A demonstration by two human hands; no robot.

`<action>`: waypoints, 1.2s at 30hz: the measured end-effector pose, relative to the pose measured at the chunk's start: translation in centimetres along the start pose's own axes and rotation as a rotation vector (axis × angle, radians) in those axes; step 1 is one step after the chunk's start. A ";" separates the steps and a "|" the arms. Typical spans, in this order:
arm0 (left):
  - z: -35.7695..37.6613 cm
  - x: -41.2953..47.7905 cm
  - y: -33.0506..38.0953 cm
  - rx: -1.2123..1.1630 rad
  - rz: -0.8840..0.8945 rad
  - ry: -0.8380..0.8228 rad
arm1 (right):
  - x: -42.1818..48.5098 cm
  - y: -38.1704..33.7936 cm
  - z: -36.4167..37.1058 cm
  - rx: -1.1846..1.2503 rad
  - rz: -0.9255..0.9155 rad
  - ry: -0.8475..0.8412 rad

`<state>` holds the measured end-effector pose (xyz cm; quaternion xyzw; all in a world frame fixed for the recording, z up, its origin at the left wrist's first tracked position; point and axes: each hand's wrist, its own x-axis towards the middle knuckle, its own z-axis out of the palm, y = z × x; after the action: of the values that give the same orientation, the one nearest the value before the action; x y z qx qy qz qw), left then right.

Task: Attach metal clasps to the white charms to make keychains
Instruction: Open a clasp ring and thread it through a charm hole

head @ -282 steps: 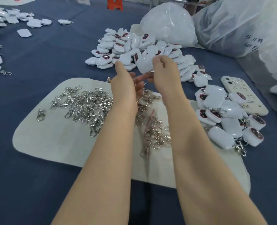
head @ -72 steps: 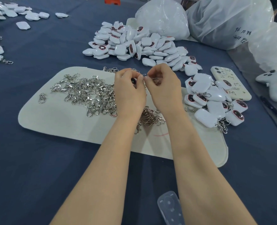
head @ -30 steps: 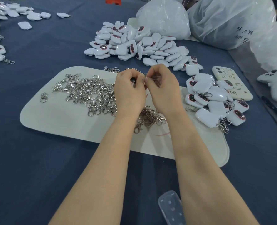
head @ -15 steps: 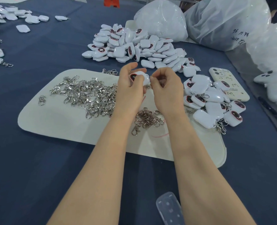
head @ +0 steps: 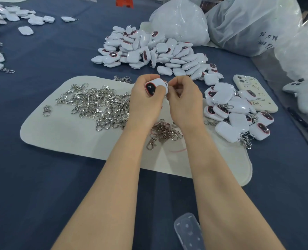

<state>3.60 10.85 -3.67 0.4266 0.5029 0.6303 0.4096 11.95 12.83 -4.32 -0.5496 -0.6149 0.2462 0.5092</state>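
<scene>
Gripping the white charm [head: 156, 86] between thumb and fingers, the left hand [head: 146, 101] should brace it rigid while the right hand [head: 184, 100], curled just beside it, threads on the clasp; whether it pinches one now is hidden.

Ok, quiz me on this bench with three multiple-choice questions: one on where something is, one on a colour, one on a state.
1. Where is the big clasp pile?
A. on the mat
B. on the phone
C. in a bag

2. What colour is the cloth?
A. red
B. dark blue
C. green

3. What is the left hand doing?
A. lying flat
B. gripping a charm
C. lifting the phone

Answers:
1 A, the clasps lie heaped on the pale mat.
2 B, the cloth all around the mat is dark blue.
3 B, its fingers curl round a white charm with a dark, red-rimmed face.
</scene>
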 end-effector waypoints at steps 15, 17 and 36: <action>0.0 0.4 -0.7 0.070 -0.013 0.011 | 0.2 -0.1 -0.2 0.007 0.053 0.020; 0.0 0.4 -0.7 0.095 0.001 -0.004 | 0.2 -0.1 -0.1 0.003 0.057 0.016; -0.2 0.3 -0.5 0.032 -0.084 0.017 | 0.0 0.6 0.1 -0.099 -0.048 -0.069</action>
<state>3.36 11.17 -4.15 0.4063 0.5336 0.6081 0.4247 12.10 12.98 -4.86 -0.5503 -0.6564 0.2222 0.4657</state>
